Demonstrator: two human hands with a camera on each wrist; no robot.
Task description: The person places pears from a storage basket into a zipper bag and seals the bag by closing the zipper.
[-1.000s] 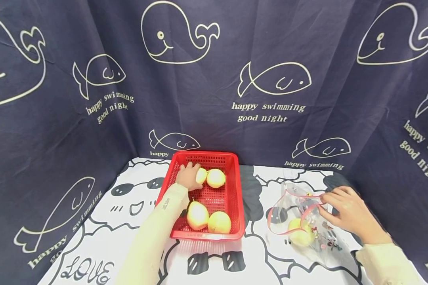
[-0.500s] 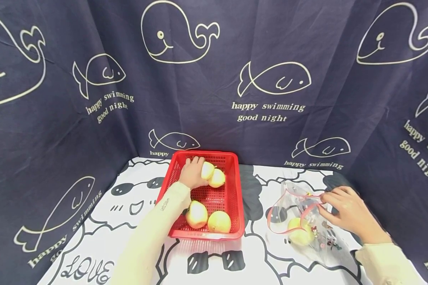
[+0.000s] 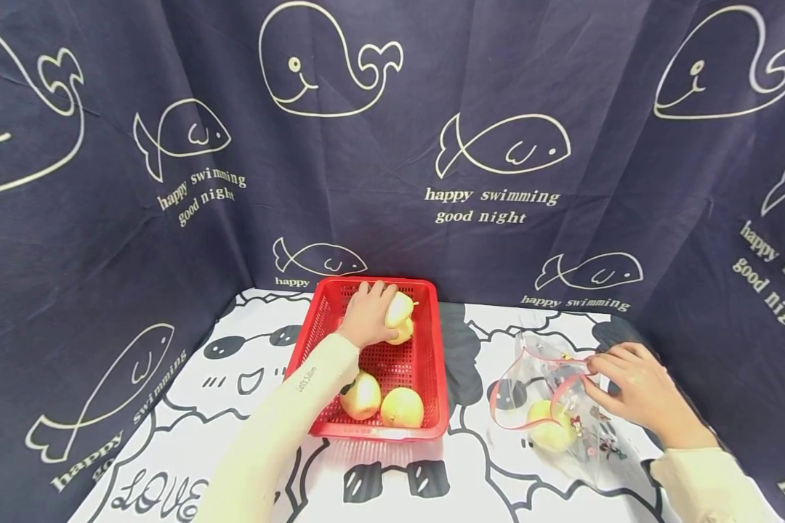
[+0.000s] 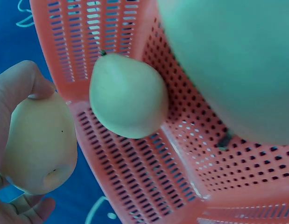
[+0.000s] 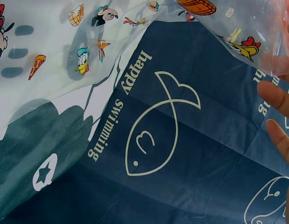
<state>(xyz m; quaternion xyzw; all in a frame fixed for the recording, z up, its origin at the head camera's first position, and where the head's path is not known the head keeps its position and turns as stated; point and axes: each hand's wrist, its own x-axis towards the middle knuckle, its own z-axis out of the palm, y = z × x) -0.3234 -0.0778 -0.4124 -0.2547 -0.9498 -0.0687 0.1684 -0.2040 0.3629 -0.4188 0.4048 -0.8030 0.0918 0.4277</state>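
White cartoon-print bench (image 3: 176, 443): your left fingers (image 3: 376, 290) clasp plump yellow pear (image 3: 400, 310), right fingers (image 3: 611, 367) pinch pink-rimmed clear plastic bag (image 3: 590, 436); smooth skin may slip.

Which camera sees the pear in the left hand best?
The left wrist view: the pear looks big and close there, and even the dimple at its end shows. The head view shows it small, partly hidden by the left hand. The right wrist view doesn't show it.

Curtained booth (image 3: 72, 290), fish-print drapes (image 3: 392, 232), cartoon tablecloth (image 3: 170, 436)
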